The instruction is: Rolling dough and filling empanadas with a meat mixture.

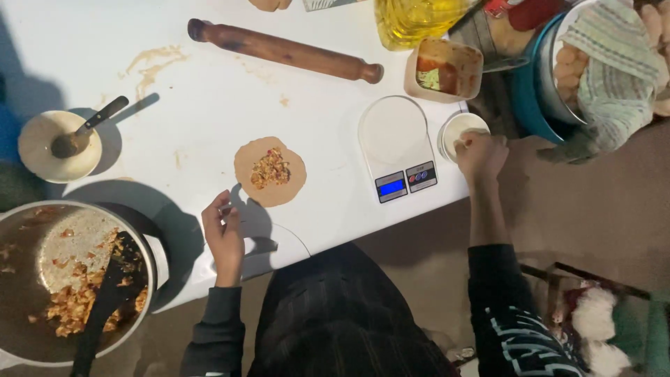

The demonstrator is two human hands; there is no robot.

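White worktop [209, 105]: dough round [270, 171] heaped with filling lies flat at centre; left hand [223, 234] hovers just beside it, grip loosely curled and empty; right hand [480, 155] dips pinched fingertips into small white cup [457, 128] beside scale [396, 148]

Wooden rolling pin [285, 50] lying on the white desk [209, 105], far side. Digital kitchen scale [398, 148] near the desk's edge. Large pan [21, 279] with cooked filling and black spatula [105, 300]; 1 bowl [59, 146] holding a spoon.
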